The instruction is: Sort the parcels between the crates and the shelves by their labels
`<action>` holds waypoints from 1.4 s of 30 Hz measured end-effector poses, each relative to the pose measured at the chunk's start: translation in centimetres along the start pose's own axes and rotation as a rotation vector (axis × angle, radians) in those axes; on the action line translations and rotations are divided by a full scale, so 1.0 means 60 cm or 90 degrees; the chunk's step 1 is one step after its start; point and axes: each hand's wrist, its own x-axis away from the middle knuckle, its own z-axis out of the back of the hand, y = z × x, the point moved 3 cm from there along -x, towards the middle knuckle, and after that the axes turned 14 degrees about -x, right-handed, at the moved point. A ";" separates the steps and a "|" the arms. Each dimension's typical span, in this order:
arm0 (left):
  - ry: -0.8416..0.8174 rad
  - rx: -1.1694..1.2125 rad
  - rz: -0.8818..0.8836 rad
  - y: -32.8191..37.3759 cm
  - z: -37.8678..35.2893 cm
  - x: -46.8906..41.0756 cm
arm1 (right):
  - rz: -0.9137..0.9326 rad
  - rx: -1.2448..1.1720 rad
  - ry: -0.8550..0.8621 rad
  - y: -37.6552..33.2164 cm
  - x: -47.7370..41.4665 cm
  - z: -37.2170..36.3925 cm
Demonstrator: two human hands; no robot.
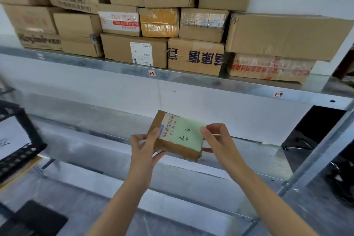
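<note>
A small brown cardboard parcel (178, 140) with a pale green handwritten label and a barcode strip is held up in front of the middle metal shelf (249, 159). My left hand (145, 147) grips its left edge, thumb on top near the barcode. My right hand (216, 138) pinches its right edge at the green label. The parcel hangs in the air, tilted slightly, above the shelf's front rail.
The upper shelf (191, 80) is packed with stacked cardboard boxes (134, 50) and carries small red tags (152, 73). A black plastic crate (21, 149) holding a white sheet stands at the left. A metal upright (316, 155) rises at the right.
</note>
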 end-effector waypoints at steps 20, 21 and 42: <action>0.080 -0.222 -0.144 0.119 0.270 -0.074 | -0.230 -0.010 -0.345 0.034 -0.081 -0.308; 0.108 -0.246 -0.152 0.126 0.303 -0.074 | -0.233 -0.017 -0.351 0.034 -0.084 -0.340; 0.494 -0.526 -0.143 0.236 0.881 0.047 | -0.325 -0.059 -0.589 0.101 -0.036 -1.019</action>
